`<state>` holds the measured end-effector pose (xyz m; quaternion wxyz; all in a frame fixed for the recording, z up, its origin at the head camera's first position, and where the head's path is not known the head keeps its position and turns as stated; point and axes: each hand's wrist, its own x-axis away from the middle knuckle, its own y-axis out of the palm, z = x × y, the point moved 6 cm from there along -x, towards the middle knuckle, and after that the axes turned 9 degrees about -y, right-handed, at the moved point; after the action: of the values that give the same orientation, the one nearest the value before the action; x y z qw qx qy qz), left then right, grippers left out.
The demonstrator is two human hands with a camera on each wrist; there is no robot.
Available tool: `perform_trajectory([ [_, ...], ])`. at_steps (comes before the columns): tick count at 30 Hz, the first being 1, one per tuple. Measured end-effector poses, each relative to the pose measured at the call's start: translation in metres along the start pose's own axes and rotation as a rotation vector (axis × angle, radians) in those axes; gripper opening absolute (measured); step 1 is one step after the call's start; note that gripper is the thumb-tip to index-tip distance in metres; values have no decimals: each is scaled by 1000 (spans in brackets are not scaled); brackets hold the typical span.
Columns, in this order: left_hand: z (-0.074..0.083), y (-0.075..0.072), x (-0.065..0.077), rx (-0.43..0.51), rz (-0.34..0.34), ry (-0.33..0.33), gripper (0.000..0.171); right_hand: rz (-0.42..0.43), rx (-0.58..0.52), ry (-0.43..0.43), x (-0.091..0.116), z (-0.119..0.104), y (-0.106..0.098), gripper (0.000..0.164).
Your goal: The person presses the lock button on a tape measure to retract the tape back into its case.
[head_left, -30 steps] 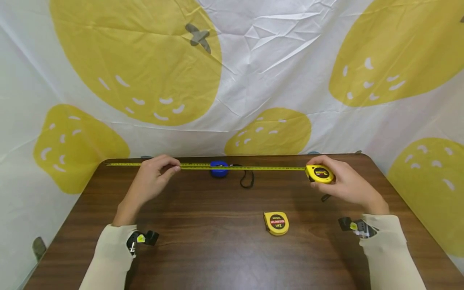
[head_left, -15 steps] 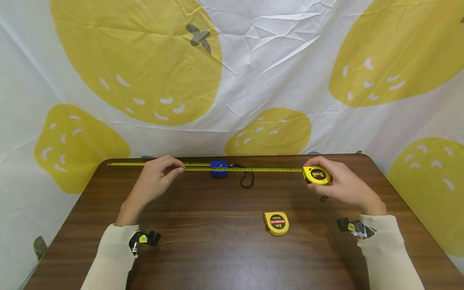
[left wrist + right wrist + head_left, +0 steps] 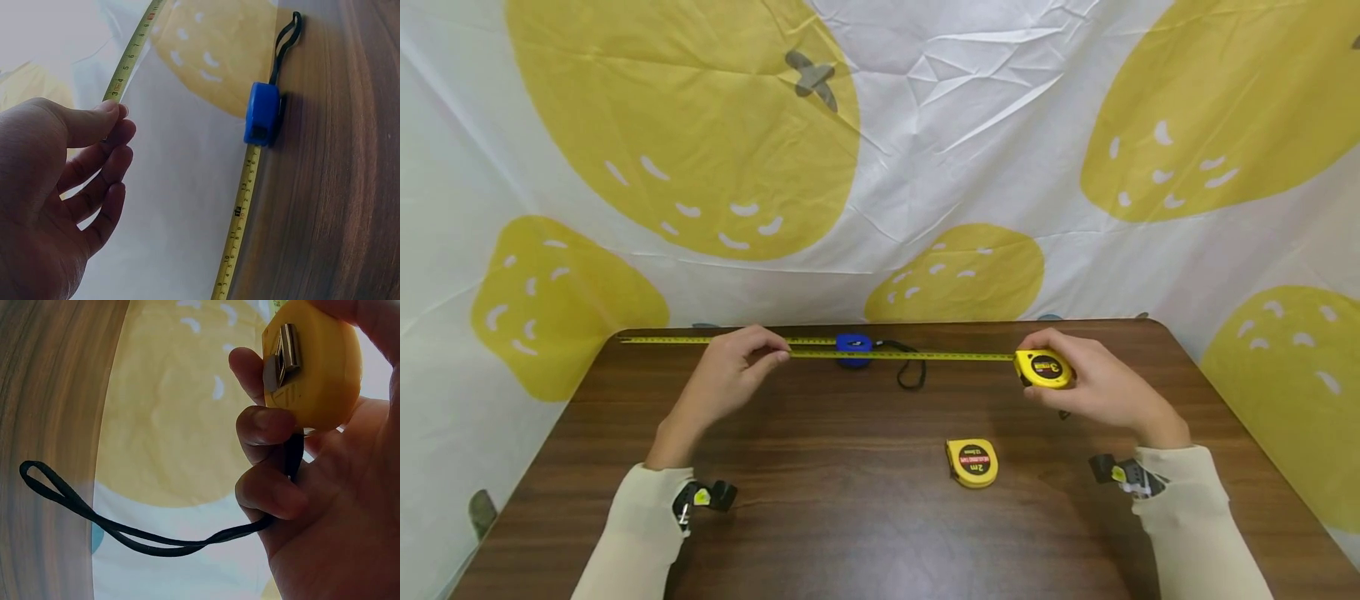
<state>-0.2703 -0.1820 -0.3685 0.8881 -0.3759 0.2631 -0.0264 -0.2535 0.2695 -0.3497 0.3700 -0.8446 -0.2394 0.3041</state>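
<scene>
My right hand [image 3: 1093, 379] grips a yellow tape measure [image 3: 1043, 369] marked 3, its metal clip and black wrist strap [image 3: 150, 540] showing in the right wrist view. From its mouth a yellow blade [image 3: 925, 357] runs left across the head view. Between thumb and forefinger, my left hand [image 3: 726, 375] pinches the free end of this blade [image 3: 128, 59]. Behind the stretched blade, a blue tape measure [image 3: 853, 350] stands at the back of the table, its own blade [image 3: 237, 219] drawn out to the left. A second yellow tape measure [image 3: 972, 463], marked 2m, lies nearer the front.
The brown wooden table [image 3: 850, 533] ends at a white cloth [image 3: 760, 292] printed with large yellow fruit, which hangs behind and at the sides. A black strap loop [image 3: 912, 375] trails right from the blue tape measure.
Both hands have drawn toward each other, the left going right and the right going left, and the blade between them is shorter. The blue and 2m tape measures have stayed put.
</scene>
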Motion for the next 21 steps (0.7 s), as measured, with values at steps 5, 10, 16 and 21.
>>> perform_trajectory([
  [5,0,3,0,3,-12,-9,4,-5,3,-10,-1,-1,2,48],
  [10,2,6,0,4,-18,-8,5,-10,13,-17,-2,-2,4,48],
  [16,4,8,-1,7,-28,-1,4,-18,20,-13,-4,-2,6,47],
  [21,5,9,-2,10,-36,-3,3,-26,13,-9,-5,-2,8,46],
])
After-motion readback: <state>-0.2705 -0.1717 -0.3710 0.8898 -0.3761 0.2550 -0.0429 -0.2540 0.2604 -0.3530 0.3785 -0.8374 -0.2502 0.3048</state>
